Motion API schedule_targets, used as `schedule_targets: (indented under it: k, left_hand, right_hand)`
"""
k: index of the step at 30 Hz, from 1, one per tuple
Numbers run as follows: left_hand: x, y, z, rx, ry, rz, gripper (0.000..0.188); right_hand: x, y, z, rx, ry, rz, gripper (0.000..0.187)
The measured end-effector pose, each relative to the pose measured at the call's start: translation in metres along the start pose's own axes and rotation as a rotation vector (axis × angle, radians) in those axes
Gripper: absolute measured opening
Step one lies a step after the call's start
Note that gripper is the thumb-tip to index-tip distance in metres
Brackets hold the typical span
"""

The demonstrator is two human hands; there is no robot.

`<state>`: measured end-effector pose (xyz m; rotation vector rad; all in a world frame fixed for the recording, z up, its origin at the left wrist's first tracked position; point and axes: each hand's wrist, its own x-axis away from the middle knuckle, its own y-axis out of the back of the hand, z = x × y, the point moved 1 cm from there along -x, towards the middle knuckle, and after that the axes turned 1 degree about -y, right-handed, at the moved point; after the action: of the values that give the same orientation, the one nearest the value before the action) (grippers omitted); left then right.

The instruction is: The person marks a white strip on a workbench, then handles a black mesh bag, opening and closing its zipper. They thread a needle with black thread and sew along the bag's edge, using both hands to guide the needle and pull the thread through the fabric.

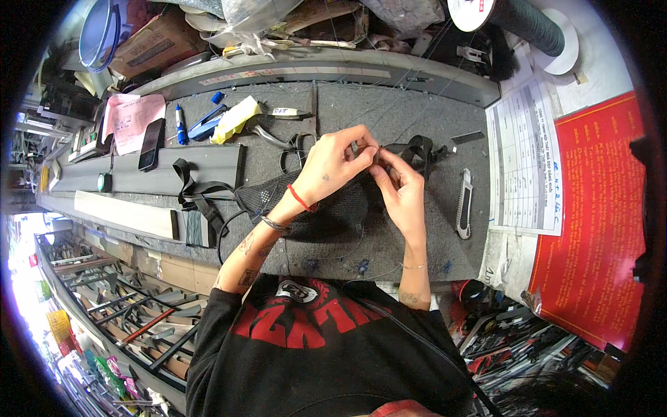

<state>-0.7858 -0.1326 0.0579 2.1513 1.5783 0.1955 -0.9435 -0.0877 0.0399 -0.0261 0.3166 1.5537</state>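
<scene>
My left hand (335, 165) and my right hand (401, 189) meet over the middle of the grey, carpet-like bench top (288, 260). Thumb and fingers are pinched together on both. Whatever they hold is too small and too covered to name; a dark bit shows between the fingertips. Below them lies a black mesh item (337, 212), partly hidden by my left forearm. Black straps (417, 151) lie just beyond my right hand. To the right of that hand rests a grey utility knife (464, 205). Beyond my left hand are pliers (271, 137) with dark, curved handles.
At the back left lie a yellow paper (236, 119), blue marker (180, 125), phone (151, 144) and pink paper (132, 118). Flat grey profiles (160, 169) and a black strap (198, 187) sit at left. A raised ledge (333, 76) bounds the back; a cord spool (531, 31) stands beyond.
</scene>
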Motion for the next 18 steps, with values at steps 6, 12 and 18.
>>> schedule_targets:
  k: [6, 12, 18]
  left_hand:
    - [0.017, -0.010, 0.010, -0.513, -0.059, 0.204, 0.057]
    - [0.027, -0.016, 0.010, -0.605, -0.070, 0.233, 0.079]
    - [0.035, -0.020, -0.003, -0.776, -0.081, 0.188, 0.069]
  right_hand:
    - [-0.008, 0.002, -0.013, -0.177, -0.085, -0.078, 0.016]
    - [-0.009, 0.002, -0.020, -0.231, -0.122, -0.084, 0.017]
    - [-0.009, 0.000, -0.016, -0.264, -0.097, -0.060, 0.012]
